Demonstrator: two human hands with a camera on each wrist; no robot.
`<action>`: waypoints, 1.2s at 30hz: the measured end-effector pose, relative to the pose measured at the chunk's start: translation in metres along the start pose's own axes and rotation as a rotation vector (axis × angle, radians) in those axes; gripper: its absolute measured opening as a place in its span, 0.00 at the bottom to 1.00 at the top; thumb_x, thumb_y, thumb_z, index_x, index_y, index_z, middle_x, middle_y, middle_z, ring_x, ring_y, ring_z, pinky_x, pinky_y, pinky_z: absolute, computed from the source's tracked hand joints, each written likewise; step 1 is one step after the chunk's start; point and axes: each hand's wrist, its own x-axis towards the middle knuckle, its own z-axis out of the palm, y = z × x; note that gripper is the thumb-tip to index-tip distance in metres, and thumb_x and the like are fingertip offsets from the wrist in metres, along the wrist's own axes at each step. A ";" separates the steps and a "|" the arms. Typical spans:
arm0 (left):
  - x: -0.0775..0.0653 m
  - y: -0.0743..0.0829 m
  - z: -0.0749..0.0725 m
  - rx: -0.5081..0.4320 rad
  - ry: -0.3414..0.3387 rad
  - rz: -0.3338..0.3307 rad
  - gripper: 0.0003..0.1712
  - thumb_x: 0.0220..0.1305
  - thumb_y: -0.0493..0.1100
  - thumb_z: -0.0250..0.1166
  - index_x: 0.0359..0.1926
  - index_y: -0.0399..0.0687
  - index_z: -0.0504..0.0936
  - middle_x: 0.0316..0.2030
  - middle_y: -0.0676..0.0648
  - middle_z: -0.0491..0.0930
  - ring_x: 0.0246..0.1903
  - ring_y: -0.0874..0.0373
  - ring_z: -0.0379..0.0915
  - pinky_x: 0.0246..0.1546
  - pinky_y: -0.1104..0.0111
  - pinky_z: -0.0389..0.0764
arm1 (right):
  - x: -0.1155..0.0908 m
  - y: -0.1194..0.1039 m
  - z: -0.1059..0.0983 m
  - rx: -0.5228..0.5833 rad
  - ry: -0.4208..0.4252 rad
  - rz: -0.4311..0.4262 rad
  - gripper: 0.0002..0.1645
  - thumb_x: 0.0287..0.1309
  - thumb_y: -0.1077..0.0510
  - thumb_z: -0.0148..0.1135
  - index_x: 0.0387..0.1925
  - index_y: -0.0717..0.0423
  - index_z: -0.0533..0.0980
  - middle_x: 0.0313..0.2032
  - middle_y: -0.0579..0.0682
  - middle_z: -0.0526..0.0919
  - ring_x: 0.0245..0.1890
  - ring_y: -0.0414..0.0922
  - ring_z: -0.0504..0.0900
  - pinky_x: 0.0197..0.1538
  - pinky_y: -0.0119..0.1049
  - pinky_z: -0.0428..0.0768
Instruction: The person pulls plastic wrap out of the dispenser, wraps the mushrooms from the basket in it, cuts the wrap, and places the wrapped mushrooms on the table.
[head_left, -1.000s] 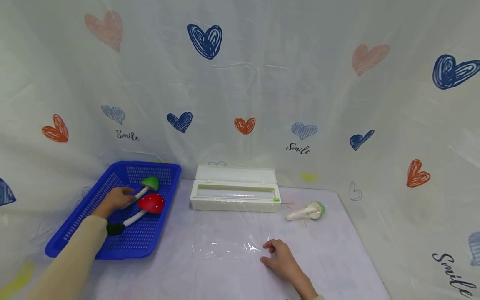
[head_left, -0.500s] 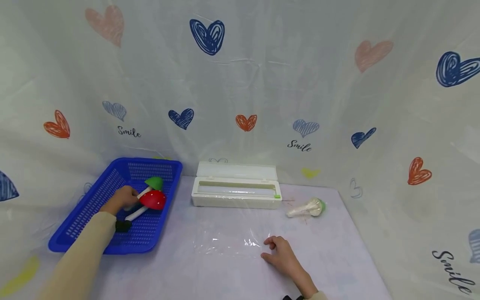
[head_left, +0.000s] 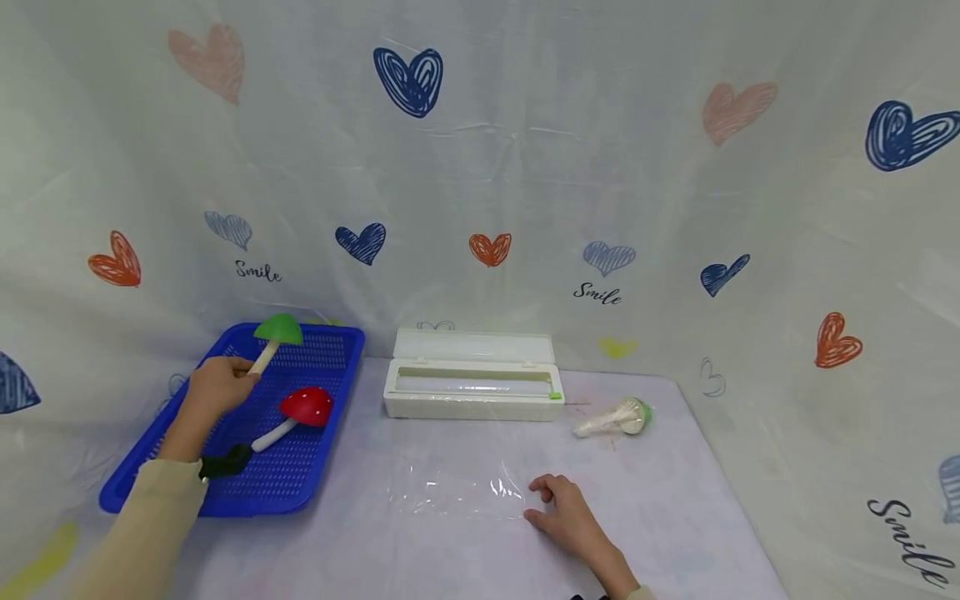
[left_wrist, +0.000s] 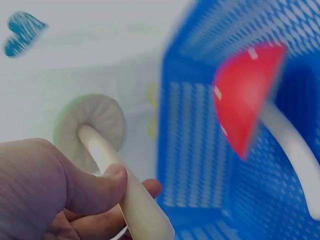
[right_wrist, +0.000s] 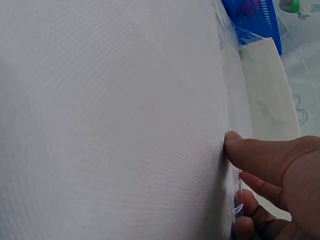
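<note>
My left hand (head_left: pixel 221 387) pinches a toy mushroom by its pale stem, above the basket. The mushroom's green cap (head_left: pixel 280 328) points up, and its ribbed underside (left_wrist: pixel 95 117) faces the left wrist camera. A red toy mushroom (head_left: pixel 306 407) with white dots lies in the blue basket (head_left: pixel 279 502). My right hand (head_left: pixel 564 515) rests at the right edge of a sheet of clear plastic film (head_left: pixel 457 492). Its thumb and fingertips stand apart there and touch the table and film; in the right wrist view, film glints beside the fingers (right_wrist: pixel 246 227).
A white cling film dispenser (head_left: pixel 472 406) with its lid raised stands at the back of the table. To its right lies a green-capped mushroom wrapped in film (head_left: pixel 615 418). A heart-printed curtain (head_left: pixel 480 167) hangs behind the table.
My left hand has lifted the green mushroom off the basket floor and moved it up and to the left. The red mushroom stays in the basket. My right hand has kept its place.
</note>
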 end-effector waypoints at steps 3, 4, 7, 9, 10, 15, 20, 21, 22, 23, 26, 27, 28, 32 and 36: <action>-0.008 0.020 0.004 -0.052 0.104 0.036 0.22 0.73 0.37 0.59 0.57 0.19 0.76 0.46 0.21 0.81 0.43 0.27 0.77 0.40 0.42 0.76 | 0.001 0.001 -0.001 0.002 -0.009 -0.003 0.21 0.53 0.60 0.77 0.47 0.59 0.80 0.34 0.47 0.72 0.36 0.42 0.67 0.38 0.31 0.66; -0.010 0.027 0.005 -0.065 0.135 0.053 0.21 0.73 0.37 0.60 0.57 0.20 0.77 0.46 0.22 0.81 0.42 0.28 0.77 0.37 0.45 0.77 | 0.001 0.001 0.000 0.000 -0.012 -0.002 0.21 0.53 0.60 0.77 0.47 0.59 0.79 0.35 0.47 0.72 0.36 0.42 0.67 0.38 0.31 0.66; -0.016 0.049 0.009 -0.124 0.204 0.096 0.21 0.73 0.37 0.62 0.59 0.24 0.78 0.48 0.24 0.82 0.42 0.31 0.79 0.30 0.57 0.77 | 0.001 0.001 -0.001 -0.003 -0.020 0.016 0.21 0.53 0.60 0.77 0.48 0.59 0.80 0.35 0.47 0.71 0.36 0.42 0.67 0.37 0.31 0.66; -0.020 0.063 0.013 -0.173 0.220 0.122 0.21 0.73 0.37 0.62 0.60 0.26 0.79 0.49 0.25 0.82 0.43 0.32 0.80 0.28 0.62 0.76 | 0.001 0.001 -0.001 -0.006 -0.024 0.031 0.22 0.53 0.60 0.77 0.48 0.59 0.80 0.35 0.47 0.71 0.35 0.43 0.67 0.37 0.31 0.66; -0.022 0.070 0.015 -0.193 0.220 0.134 0.21 0.73 0.36 0.63 0.61 0.27 0.79 0.50 0.25 0.82 0.44 0.32 0.80 0.28 0.64 0.75 | 0.001 0.001 -0.001 -0.006 -0.024 0.033 0.22 0.53 0.60 0.77 0.48 0.59 0.80 0.35 0.47 0.71 0.35 0.43 0.67 0.37 0.31 0.66; -0.033 0.099 0.032 -0.267 0.215 0.167 0.20 0.72 0.35 0.64 0.62 0.33 0.80 0.50 0.28 0.81 0.43 0.35 0.81 0.32 0.64 0.77 | 0.000 0.000 -0.001 -0.006 -0.032 0.045 0.22 0.53 0.59 0.77 0.49 0.59 0.79 0.35 0.47 0.71 0.36 0.43 0.67 0.37 0.31 0.66; -0.041 0.123 0.060 -0.316 0.227 0.214 0.19 0.69 0.33 0.66 0.59 0.35 0.83 0.47 0.32 0.83 0.41 0.40 0.81 0.37 0.56 0.82 | -0.001 0.000 0.000 -0.015 -0.032 0.047 0.23 0.53 0.59 0.78 0.49 0.58 0.79 0.35 0.47 0.71 0.36 0.44 0.67 0.37 0.32 0.65; -0.043 0.128 0.066 -0.332 0.221 0.227 0.18 0.69 0.33 0.66 0.59 0.35 0.83 0.47 0.33 0.84 0.42 0.40 0.81 0.39 0.53 0.82 | -0.002 0.000 0.000 -0.017 -0.031 0.044 0.22 0.53 0.58 0.78 0.49 0.58 0.79 0.35 0.47 0.71 0.36 0.43 0.66 0.37 0.32 0.65; -0.045 0.131 0.072 -0.342 0.213 0.242 0.18 0.68 0.33 0.67 0.58 0.35 0.84 0.46 0.33 0.84 0.42 0.41 0.81 0.41 0.52 0.83 | -0.002 0.000 0.000 -0.018 -0.030 0.041 0.22 0.53 0.58 0.78 0.49 0.58 0.79 0.35 0.47 0.71 0.36 0.43 0.66 0.37 0.32 0.65; -0.046 0.135 0.079 -0.361 0.200 0.254 0.18 0.67 0.32 0.67 0.57 0.35 0.84 0.46 0.34 0.84 0.43 0.41 0.81 0.43 0.50 0.83 | -0.002 0.000 0.000 -0.018 -0.029 0.039 0.22 0.53 0.58 0.78 0.49 0.58 0.79 0.35 0.47 0.71 0.36 0.43 0.66 0.37 0.32 0.65; -0.050 0.144 0.102 -0.416 0.147 0.267 0.17 0.65 0.31 0.69 0.55 0.36 0.86 0.45 0.36 0.85 0.42 0.44 0.81 0.44 0.54 0.84 | -0.002 0.001 0.000 -0.018 -0.023 0.035 0.22 0.53 0.58 0.78 0.49 0.58 0.80 0.35 0.47 0.71 0.35 0.43 0.66 0.37 0.31 0.65; -0.050 0.146 0.110 -0.430 0.126 0.259 0.17 0.65 0.31 0.69 0.54 0.37 0.86 0.44 0.37 0.85 0.42 0.45 0.81 0.44 0.56 0.84 | -0.003 0.001 0.000 -0.016 -0.022 0.035 0.22 0.53 0.58 0.78 0.49 0.58 0.79 0.35 0.47 0.71 0.35 0.43 0.66 0.37 0.32 0.65; -0.051 0.148 0.119 -0.444 0.104 0.251 0.17 0.64 0.30 0.69 0.54 0.38 0.87 0.43 0.38 0.85 0.41 0.47 0.81 0.43 0.59 0.84 | -0.003 0.001 0.000 -0.016 -0.020 0.034 0.22 0.53 0.58 0.78 0.49 0.58 0.79 0.35 0.47 0.71 0.35 0.43 0.66 0.37 0.31 0.65; -0.054 0.153 0.149 -0.493 0.059 0.234 0.17 0.63 0.30 0.70 0.53 0.39 0.87 0.41 0.42 0.86 0.40 0.51 0.80 0.39 0.66 0.81 | -0.003 0.003 0.001 -0.019 -0.011 0.025 0.21 0.54 0.58 0.77 0.48 0.58 0.79 0.34 0.47 0.71 0.35 0.42 0.66 0.37 0.32 0.65; -0.058 0.155 0.175 -0.532 0.053 0.230 0.17 0.61 0.28 0.71 0.50 0.40 0.89 0.40 0.42 0.86 0.38 0.53 0.80 0.36 0.68 0.81 | -0.002 0.003 0.002 -0.025 -0.004 0.011 0.21 0.54 0.58 0.77 0.48 0.57 0.79 0.34 0.46 0.71 0.35 0.41 0.66 0.38 0.32 0.65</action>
